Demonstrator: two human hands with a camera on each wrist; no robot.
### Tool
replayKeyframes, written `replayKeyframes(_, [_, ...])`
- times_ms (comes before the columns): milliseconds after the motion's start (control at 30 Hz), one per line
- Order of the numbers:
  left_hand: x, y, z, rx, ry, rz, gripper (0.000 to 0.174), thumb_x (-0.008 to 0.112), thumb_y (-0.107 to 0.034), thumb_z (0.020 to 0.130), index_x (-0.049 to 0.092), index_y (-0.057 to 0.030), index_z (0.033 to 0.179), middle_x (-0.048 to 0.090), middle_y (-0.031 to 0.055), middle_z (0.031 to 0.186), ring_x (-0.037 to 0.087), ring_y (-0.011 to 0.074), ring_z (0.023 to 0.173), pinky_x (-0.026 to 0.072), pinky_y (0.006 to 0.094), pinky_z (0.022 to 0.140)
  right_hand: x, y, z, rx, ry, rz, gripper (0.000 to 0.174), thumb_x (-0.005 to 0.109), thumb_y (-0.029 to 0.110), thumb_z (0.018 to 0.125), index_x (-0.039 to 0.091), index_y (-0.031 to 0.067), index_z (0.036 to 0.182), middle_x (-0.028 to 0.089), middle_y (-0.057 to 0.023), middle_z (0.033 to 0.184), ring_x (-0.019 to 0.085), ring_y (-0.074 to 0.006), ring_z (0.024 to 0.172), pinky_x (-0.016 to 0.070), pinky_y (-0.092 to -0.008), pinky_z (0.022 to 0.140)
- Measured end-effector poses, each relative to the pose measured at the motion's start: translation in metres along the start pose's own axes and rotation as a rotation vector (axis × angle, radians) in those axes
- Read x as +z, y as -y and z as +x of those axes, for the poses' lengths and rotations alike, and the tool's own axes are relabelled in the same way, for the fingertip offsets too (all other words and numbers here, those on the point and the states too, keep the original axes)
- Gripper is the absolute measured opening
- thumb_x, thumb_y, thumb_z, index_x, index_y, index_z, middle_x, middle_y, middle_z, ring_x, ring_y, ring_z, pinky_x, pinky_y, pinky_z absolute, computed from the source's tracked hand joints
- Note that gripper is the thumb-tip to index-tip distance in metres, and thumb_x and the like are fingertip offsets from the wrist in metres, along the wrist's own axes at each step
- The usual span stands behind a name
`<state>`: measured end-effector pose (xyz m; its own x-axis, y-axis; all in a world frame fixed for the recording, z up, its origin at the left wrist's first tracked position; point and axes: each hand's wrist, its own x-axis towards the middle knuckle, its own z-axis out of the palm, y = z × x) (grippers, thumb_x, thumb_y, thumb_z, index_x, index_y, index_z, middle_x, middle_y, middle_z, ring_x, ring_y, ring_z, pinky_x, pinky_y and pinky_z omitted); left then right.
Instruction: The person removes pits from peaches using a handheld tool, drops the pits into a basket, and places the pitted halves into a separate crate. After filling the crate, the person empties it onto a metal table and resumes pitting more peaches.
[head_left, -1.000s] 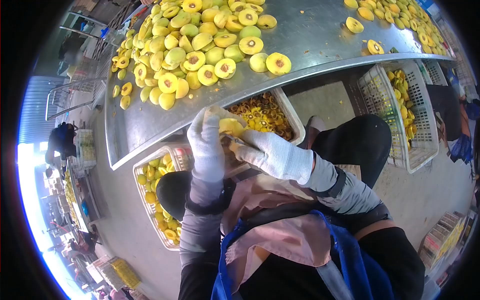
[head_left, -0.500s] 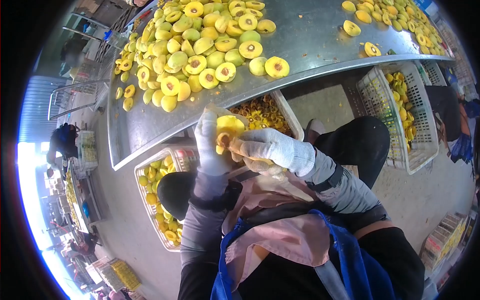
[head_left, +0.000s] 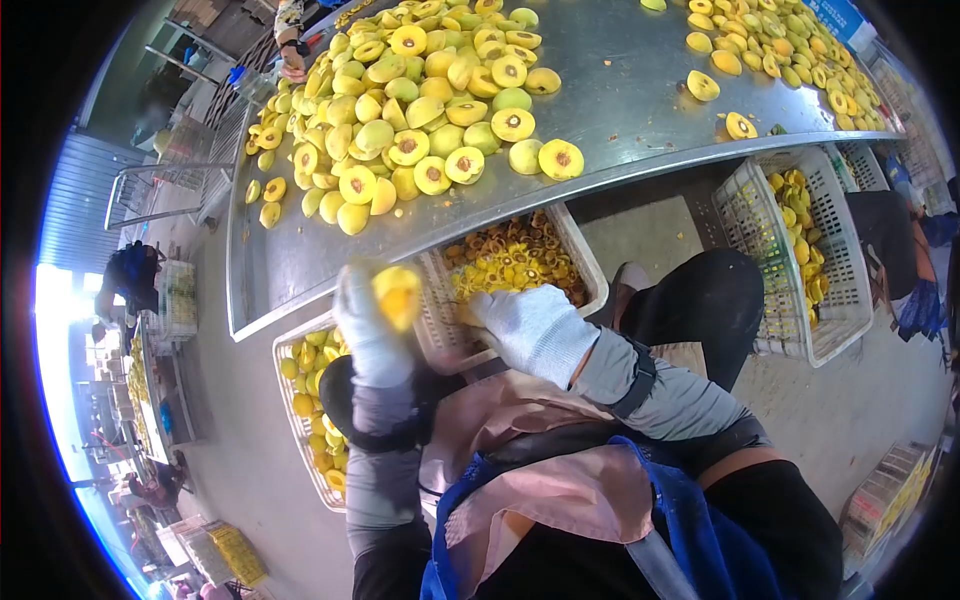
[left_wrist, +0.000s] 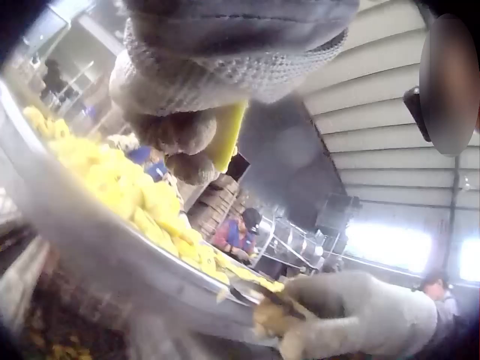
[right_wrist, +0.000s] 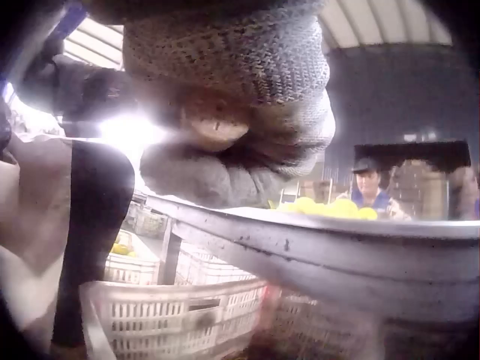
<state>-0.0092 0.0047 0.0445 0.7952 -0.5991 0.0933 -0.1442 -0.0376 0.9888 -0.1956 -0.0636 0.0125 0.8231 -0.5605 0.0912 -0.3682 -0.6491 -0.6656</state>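
In the head view my gloved left hand [head_left: 372, 335] holds a yellow fruit piece [head_left: 398, 292], blurred, over the left crate's side. The left wrist view shows this hand's fingers [left_wrist: 184, 139] against the yellow piece [left_wrist: 229, 136]. To the right, apart from it, my gloved right hand [head_left: 540, 332] is curled round a small tool; its handle end [right_wrist: 216, 129] shows in the right wrist view. A dark, narrow blade [left_wrist: 251, 291] juts from the right hand [left_wrist: 367, 311] in the left wrist view. Halved yellow fruits [head_left: 410, 148] lie heaped on the metal table [head_left: 275, 285].
Below the table edge stands a crate [head_left: 595, 270] of pits and scraps. Another crate [head_left: 283, 375], with yellow fruit, is beside my left knee. A third crate [head_left: 825, 340] stands at right. More halves [head_left: 790, 50] lie at the table's far right. A person [right_wrist: 367, 187] is across the table.
My left hand has moved left and down, away from the right hand, with the fruit piece. The hands were together over the fruit before. My right hand has shifted slightly down.
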Motion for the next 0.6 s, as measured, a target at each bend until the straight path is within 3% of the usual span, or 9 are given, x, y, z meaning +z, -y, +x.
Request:
replayKeyframes(67, [-0.043, 0.007, 0.008, 0.28, -0.071, 0.21, 0.034, 0.057, -0.037, 0.102, 0.064, -0.004, 0.096, 0.063, 0.0039, 0.08, 0.061, 0.0121, 0.073, 0.0508, 0.0277, 0.068, 0.004, -0.013, 0.004, 0.029, 0.124, -0.054, 0.03, 0.067, 0.032, 0.089, 0.06, 0.0116, 0.111, 0.069, -0.0157, 0.084, 0.068, -0.0376, 0.077, 0.0546, -0.0472, 0.064])
replayKeyframes(133, [-0.085, -0.009, 0.008, 0.305, -0.091, 0.284, 0.033, 0.056, -0.033, 0.103, 0.064, -0.0015, 0.097, 0.062, 0.0044, 0.083, 0.059, 0.0123, 0.076, 0.0505, 0.0285, 0.069, -0.016, -0.023, 0.009, 0.01, -0.077, -0.034, 0.027, 0.066, 0.033, 0.09, 0.06, 0.0111, 0.105, 0.068, -0.0154, 0.08, 0.067, -0.0379, 0.075, 0.0539, -0.0474, 0.064])
replayKeyframes(167, [-0.112, -0.024, 0.005, 0.232, -0.067, 0.338, 0.032, 0.056, -0.031, 0.103, 0.063, -0.0004, 0.098, 0.061, 0.0047, 0.085, 0.058, 0.0128, 0.077, 0.0505, 0.0292, 0.07, -0.024, -0.026, 0.013, 0.0, -0.17, -0.016, 0.026, 0.066, 0.033, 0.09, 0.059, 0.0108, 0.102, 0.067, -0.0152, 0.078, 0.067, -0.0381, 0.074, 0.0536, -0.0474, 0.063])
replayKeyframes(233, [-0.176, -0.006, 0.01, 0.082, -0.246, 0.349, 0.024, 0.056, -0.019, 0.1, 0.064, 0.0036, 0.104, 0.062, 0.0081, 0.092, 0.058, 0.0167, 0.082, 0.0499, 0.0319, 0.075, -0.058, -0.043, 0.033, 0.02, -0.374, -0.188, 0.017, 0.064, 0.027, 0.089, 0.06, 0.0129, 0.096, 0.065, -0.0121, 0.077, 0.068, -0.0352, 0.077, 0.0536, -0.0478, 0.066])
replayKeyframes(300, [-0.274, 0.032, 0.025, -0.049, -0.129, 0.763, 0.027, 0.058, -0.022, 0.099, 0.064, 0.0025, 0.107, 0.064, 0.0081, 0.093, 0.06, 0.0151, 0.082, 0.0503, 0.0306, 0.076, -0.08, -0.081, 0.056, 0.208, -0.51, -0.208, 0.02, 0.065, 0.03, 0.088, 0.062, 0.0128, 0.098, 0.068, -0.0133, 0.09, 0.068, -0.035, 0.083, 0.0551, -0.047, 0.071])
replayKeyframes(367, [-0.297, 0.046, 0.011, 0.046, -0.123, 1.128, 0.026, 0.06, -0.022, 0.098, 0.065, 0.0012, 0.108, 0.067, 0.0092, 0.093, 0.06, 0.014, 0.082, 0.0505, 0.0301, 0.078, -0.096, -0.119, 0.08, 0.338, -0.487, -0.311, 0.025, 0.065, 0.031, 0.089, 0.064, 0.0109, 0.105, 0.07, -0.017, 0.094, 0.068, -0.0382, 0.086, 0.0546, -0.0495, 0.076])
replayKeyframes(400, [-0.302, 0.048, 0.01, 0.092, -0.12, 1.309, 0.026, 0.061, -0.022, 0.098, 0.066, 0.0006, 0.108, 0.068, 0.0097, 0.093, 0.061, 0.0134, 0.083, 0.0506, 0.0298, 0.079, -0.102, -0.133, 0.091, 0.398, -0.378, -0.271, 0.029, 0.067, 0.031, 0.087, 0.063, 0.0069, 0.103, 0.069, -0.0204, 0.095, 0.066, -0.0396, 0.094, 0.0528, -0.0491, 0.08])
replayKeyframes(500, [-0.247, 0.024, 0.019, 0.084, -0.091, 0.879, 0.022, 0.064, -0.018, 0.096, 0.068, -0.001, 0.108, 0.069, 0.0108, 0.092, 0.061, 0.0117, 0.085, 0.0509, 0.0299, 0.082, -0.112, -0.148, 0.128, 0.468, 0.015, -0.332, 0.034, 0.07, 0.029, 0.085, 0.065, 0.005, 0.108, 0.069, -0.0225, 0.104, 0.066, -0.0401, 0.1, 0.0527, -0.0485, 0.084])
replayKeyframes(600, [-0.151, -0.009, 0.021, 0.209, -0.075, 0.518, 0.019, 0.065, -0.005, 0.092, 0.07, 0.0025, 0.109, 0.071, 0.0082, 0.097, 0.063, 0.0126, 0.09, 0.0515, 0.0285, 0.084, -0.106, -0.15, 0.137, 0.469, 0.101, -0.269, 0.04, 0.079, 0.03, 0.076, 0.069, 0.0042, 0.105, 0.07, -0.0226, 0.105, 0.066, -0.0415, 0.102, 0.0523, -0.0474, 0.086])
